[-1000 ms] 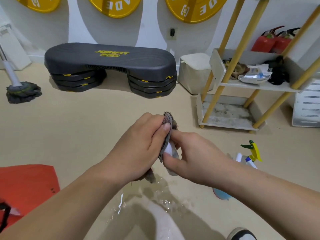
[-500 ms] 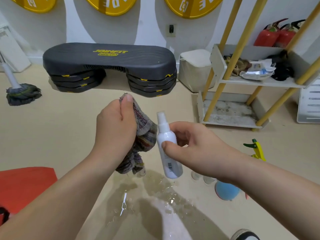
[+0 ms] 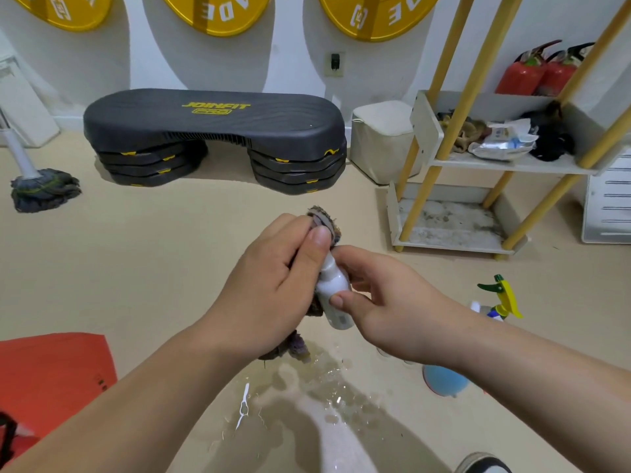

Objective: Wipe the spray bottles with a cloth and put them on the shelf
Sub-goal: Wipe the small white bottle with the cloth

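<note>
A small white spray bottle (image 3: 334, 295) is pinched at its lower body by my right hand (image 3: 386, 302), held tilted above the floor. My left hand (image 3: 273, 288) grips a grey-brown cloth (image 3: 324, 221) and wraps it over the bottle's top, so the nozzle is hidden. A cloth end (image 3: 293, 346) hangs below my left hand. Another spray bottle with a green and yellow trigger (image 3: 502, 295) stands on the floor to the right. The white shelf with yellow poles (image 3: 454, 240) stands at the back right, its bottom tier bare and stained.
A puddle of water (image 3: 327, 390) lies on the floor under my hands. A blue round object (image 3: 444, 384) sits behind my right forearm. A black step platform (image 3: 215, 138), a mop (image 3: 41, 189), a white box (image 3: 382, 141) and an orange mat (image 3: 51, 373) surround the area.
Half a second ago the cloth was held apart from the bottle, its nozzle bare. My left hand has since brought the cloth back over the bottle's top.
</note>
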`<action>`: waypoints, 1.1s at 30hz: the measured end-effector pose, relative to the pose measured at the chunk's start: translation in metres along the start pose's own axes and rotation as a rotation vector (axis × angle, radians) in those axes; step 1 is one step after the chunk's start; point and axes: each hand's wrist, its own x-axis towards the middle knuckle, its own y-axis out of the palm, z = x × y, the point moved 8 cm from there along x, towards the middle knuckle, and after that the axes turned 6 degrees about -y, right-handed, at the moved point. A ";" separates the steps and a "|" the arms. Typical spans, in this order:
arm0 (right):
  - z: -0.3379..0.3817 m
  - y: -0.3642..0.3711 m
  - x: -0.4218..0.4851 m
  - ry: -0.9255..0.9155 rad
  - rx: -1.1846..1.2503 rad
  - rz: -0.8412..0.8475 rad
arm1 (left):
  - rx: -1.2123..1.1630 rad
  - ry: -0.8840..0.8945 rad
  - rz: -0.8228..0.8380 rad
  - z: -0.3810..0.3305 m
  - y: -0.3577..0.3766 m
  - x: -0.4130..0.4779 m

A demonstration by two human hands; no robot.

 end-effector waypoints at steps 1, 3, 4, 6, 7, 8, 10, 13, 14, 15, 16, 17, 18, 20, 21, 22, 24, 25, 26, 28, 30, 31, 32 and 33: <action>-0.001 0.001 0.000 -0.003 0.001 0.004 | 0.004 -0.011 0.018 0.002 0.001 0.001; -0.002 0.004 -0.002 0.006 -0.003 0.037 | 0.000 -0.075 0.020 0.012 -0.002 0.004; -0.002 0.005 -0.003 0.020 0.008 0.059 | -0.056 -0.166 0.035 0.021 -0.003 0.006; -0.004 0.008 -0.006 0.067 0.101 0.086 | -0.247 -0.383 0.035 0.042 -0.003 0.007; -0.005 0.008 -0.008 0.097 0.180 0.087 | -0.291 -0.432 -0.001 0.050 -0.005 0.008; -0.006 0.008 -0.008 0.130 0.278 0.083 | -0.297 -0.441 -0.050 0.055 -0.010 0.010; -0.007 0.008 -0.008 0.192 0.450 0.074 | -0.301 -0.430 -0.111 0.056 -0.017 0.009; -0.011 0.007 -0.007 0.232 0.521 0.062 | -0.304 -0.439 -0.082 0.050 -0.015 0.005; -0.011 0.007 -0.007 0.236 0.523 0.062 | -0.281 -0.429 -0.070 0.047 -0.014 0.004; -0.013 0.008 -0.006 0.239 0.522 0.063 | -0.239 -0.408 -0.065 0.043 -0.013 0.003; -0.014 0.008 -0.006 0.241 0.522 0.064 | -0.189 -0.383 -0.069 0.038 -0.013 0.002; -0.015 0.009 -0.006 0.241 0.520 0.061 | -0.140 -0.353 -0.068 0.032 -0.013 0.000; -0.015 0.008 -0.005 0.240 0.519 0.058 | -0.099 -0.326 -0.047 0.027 -0.011 -0.002; -0.014 0.007 -0.005 0.231 0.507 0.047 | -0.057 -0.315 0.056 0.024 -0.001 -0.008; -0.015 0.007 -0.005 0.227 0.495 0.031 | -0.039 -0.328 0.116 0.026 0.006 -0.011; -0.017 0.006 -0.005 0.226 0.476 0.007 | -0.001 -0.337 0.153 0.028 0.011 -0.015; -0.024 0.001 -0.005 0.244 0.417 -0.067 | 0.098 -0.302 0.163 0.033 0.017 -0.020; -0.029 -0.002 -0.006 0.261 0.387 -0.110 | 0.132 -0.262 0.165 0.032 0.021 -0.021; -0.031 -0.005 -0.007 0.279 0.365 -0.145 | 0.154 -0.227 0.179 0.031 0.026 -0.023; -0.034 -0.010 -0.009 0.306 0.332 -0.172 | 0.221 -0.175 0.201 0.030 0.033 -0.025; -0.031 -0.011 -0.009 0.303 0.273 -0.154 | 0.244 -0.190 0.205 0.029 0.033 -0.025; -0.028 -0.010 -0.009 0.288 0.233 -0.141 | 0.240 -0.202 0.212 0.029 0.032 -0.025; -0.023 -0.009 -0.010 0.265 0.184 -0.126 | 0.163 -0.257 0.211 0.033 0.031 -0.025; -0.018 -0.007 -0.010 0.233 0.120 -0.109 | 0.087 -0.297 0.221 0.035 0.030 -0.025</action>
